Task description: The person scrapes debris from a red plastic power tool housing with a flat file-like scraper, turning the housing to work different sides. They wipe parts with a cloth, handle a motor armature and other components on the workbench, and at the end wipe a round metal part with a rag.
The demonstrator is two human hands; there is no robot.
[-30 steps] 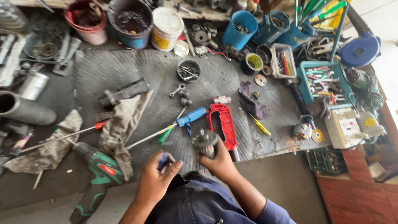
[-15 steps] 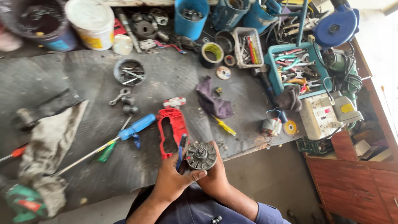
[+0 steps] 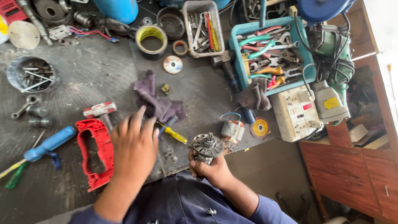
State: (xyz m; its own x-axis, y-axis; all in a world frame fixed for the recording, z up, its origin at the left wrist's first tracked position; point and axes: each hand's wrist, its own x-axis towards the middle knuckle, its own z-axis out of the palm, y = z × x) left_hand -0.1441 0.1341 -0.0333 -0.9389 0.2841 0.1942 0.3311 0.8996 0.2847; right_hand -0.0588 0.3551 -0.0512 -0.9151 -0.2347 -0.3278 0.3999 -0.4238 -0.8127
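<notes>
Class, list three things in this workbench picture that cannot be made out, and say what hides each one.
Head view:
1. Lower body of the grey motor armature: wrapped by the right hand.
2. Bench surface and the red plastic tool casing's right edge: covered by the blurred left hand.
3. Blue round container: cut off by the top edge.

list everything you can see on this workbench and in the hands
motor armature: 1, grey metal, gripped in right hand
red tool housing: 1, red, bench left of left hand
purple rag: 1, purple, beyond left hand
yellow-handled screwdriver: 1, yellow, between the hands
blue-handled screwdriver: 1, blue, far left
stator winding: 1, copper and grey, right of armature
teal tool tray: 1, teal, top right, full of pliers
power strip: 1, cream, bench right edge
tape roll: 1, yellow-green, top centre
left hand: open, fingers spread over bench
right hand: closed around armature
</notes>
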